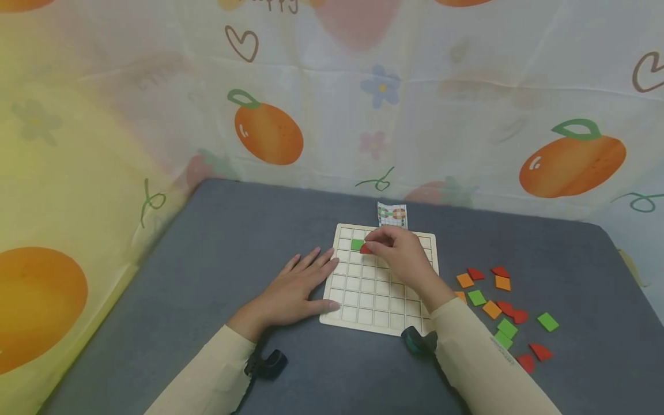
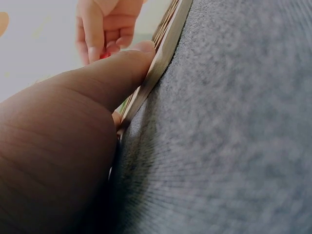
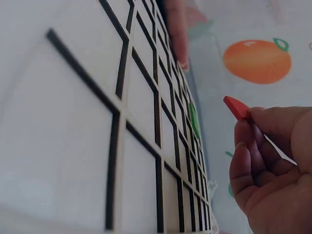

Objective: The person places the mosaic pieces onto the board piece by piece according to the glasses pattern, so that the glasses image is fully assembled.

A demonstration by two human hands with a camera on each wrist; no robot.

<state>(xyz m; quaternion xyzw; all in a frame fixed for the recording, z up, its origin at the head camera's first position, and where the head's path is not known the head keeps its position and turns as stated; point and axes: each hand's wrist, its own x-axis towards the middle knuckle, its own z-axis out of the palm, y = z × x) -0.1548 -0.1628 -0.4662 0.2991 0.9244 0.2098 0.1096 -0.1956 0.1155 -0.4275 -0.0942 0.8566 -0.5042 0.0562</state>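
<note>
A wooden grid board (image 1: 358,300) lies on the grey table, with a green square tile (image 1: 357,244) in one of its upper left cells. My right hand (image 1: 404,256) is over the upper part of the board, pinching a red quarter-round tile (image 3: 237,107) between thumb and fingers. In the right wrist view that tile is held above the grid, apart from it. With spread, straight fingers, my left hand (image 1: 290,291) rests at the board's left edge. Its thumb (image 2: 131,63) touches the rim in the left wrist view.
Loose orange, green and red tiles, among them a green square (image 1: 547,322) and a red quarter-round (image 1: 541,351), are scattered right of the board. A small printed pattern card (image 1: 392,215) is behind the board. A fruit-patterned cloth (image 1: 321,86) hangs at the table's back.
</note>
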